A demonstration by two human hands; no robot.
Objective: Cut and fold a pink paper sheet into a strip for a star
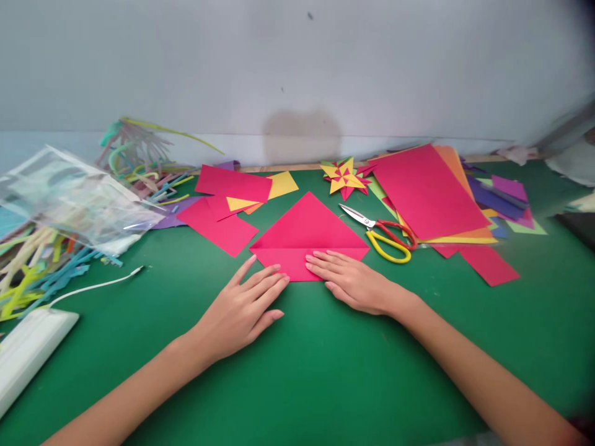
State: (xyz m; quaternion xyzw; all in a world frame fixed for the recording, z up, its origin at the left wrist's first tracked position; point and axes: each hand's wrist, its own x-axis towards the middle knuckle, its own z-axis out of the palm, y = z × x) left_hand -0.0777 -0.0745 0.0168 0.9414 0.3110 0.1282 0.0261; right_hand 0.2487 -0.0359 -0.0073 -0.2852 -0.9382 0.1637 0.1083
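A folded sheet of red paper point(309, 226) lies on the green table in front of me, its top coming to a point and a horizontal edge running across its lower part. Fingers spread, my left hand point(248, 306) touches the paper's lower left corner with its fingertips. My right hand point(356, 282) lies flat, with its fingers stretched over the lower right part of the sheet. Neither hand grips anything. Just right of the paper rest scissors point(388, 238) with one yellow and one red handle, their blades pointing left.
Behind the scissors stands a red and yellow paper star point(344, 176). Coloured sheets point(432, 198) are stacked at the right, near a red scrap point(490, 265). Cut red pieces point(232, 183) lie back left. Further left are a clear plastic bag point(79, 192), paper strips point(60, 272) and a white box-like object point(35, 347).
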